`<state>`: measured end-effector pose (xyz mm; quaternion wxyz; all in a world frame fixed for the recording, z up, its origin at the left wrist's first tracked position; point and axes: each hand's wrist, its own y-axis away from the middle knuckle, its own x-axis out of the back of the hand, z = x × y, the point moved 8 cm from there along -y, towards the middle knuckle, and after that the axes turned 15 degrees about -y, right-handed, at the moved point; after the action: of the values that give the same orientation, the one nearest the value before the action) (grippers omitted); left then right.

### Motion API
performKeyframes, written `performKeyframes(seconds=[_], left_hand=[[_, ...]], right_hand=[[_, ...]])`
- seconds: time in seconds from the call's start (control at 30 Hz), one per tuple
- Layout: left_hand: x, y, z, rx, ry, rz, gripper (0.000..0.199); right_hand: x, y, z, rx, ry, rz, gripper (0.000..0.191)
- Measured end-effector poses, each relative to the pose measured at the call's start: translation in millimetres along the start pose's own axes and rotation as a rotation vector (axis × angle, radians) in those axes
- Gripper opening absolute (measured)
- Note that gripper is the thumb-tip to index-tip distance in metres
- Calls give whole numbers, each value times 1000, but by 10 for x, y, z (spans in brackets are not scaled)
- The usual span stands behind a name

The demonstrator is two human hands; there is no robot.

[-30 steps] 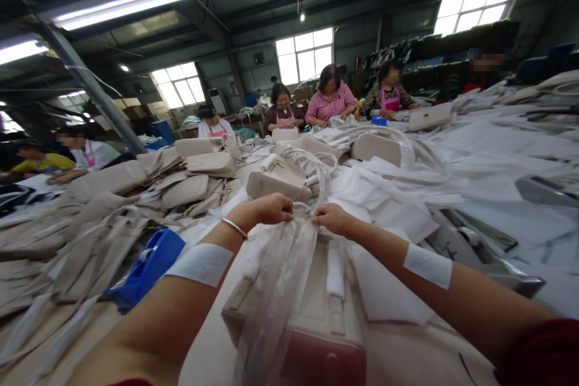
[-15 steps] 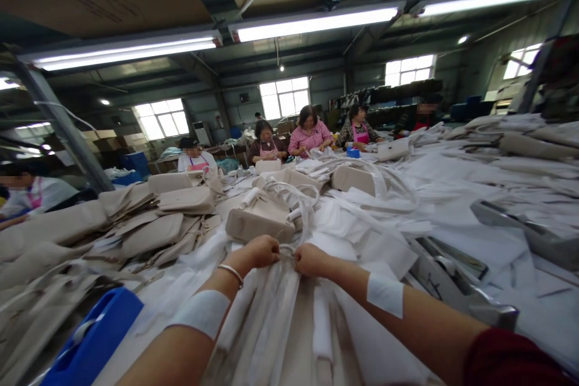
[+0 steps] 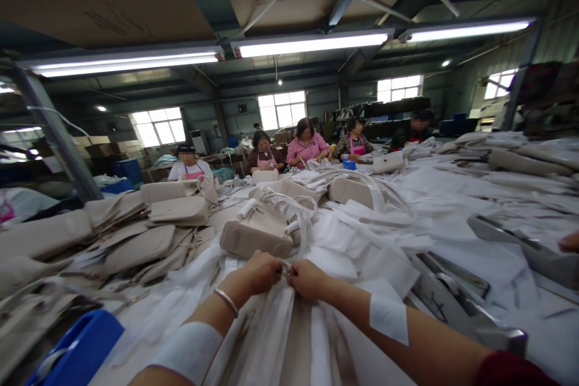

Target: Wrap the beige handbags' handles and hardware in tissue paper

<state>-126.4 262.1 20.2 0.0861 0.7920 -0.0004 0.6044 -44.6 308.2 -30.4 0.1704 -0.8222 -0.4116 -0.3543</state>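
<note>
- The blue tape holder (image 3: 75, 351) lies at the near left edge of the table (image 3: 456, 193), well clear of both arms — leave it there so the left elbow has room to draw back.
- The left hand (image 3: 260, 272) is shut tight, fingers curled on the bunched top of the clear plastic wrap (image 3: 266, 338); a bracelet (image 3: 226, 300) sits on that wrist. Best to hold near the very top of the bunch, so the pull goes into the knot and not into the thin film.
- The wrap hangs from the two fists toward the person, over the pale bag (image 3: 296, 344) lying right in front of them; what passes between the fists is too small to tell.
- The right hand (image 3: 307, 279) is shut as well, pinching the same gathered top, knuckles almost touching the left — keep both low and close, and pull evenly so the film does not tear.
- The other beige bag (image 3: 256, 235) sits just beyond the fists; its white handles should stay out of the gather.
- Metal rails (image 3: 461, 301) lie near the right forearm.
</note>
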Motion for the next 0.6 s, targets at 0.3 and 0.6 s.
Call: performKeyframes(seconds=[0.3,0.6], left_hand=[[-126,75,-46,41,4,-214,18],[-225,-23,165,30,-168,-203,17]], right_hand=[[-102,30,-127,26,77,-95,12],[-163,58,-243,6,118,-118,13]])
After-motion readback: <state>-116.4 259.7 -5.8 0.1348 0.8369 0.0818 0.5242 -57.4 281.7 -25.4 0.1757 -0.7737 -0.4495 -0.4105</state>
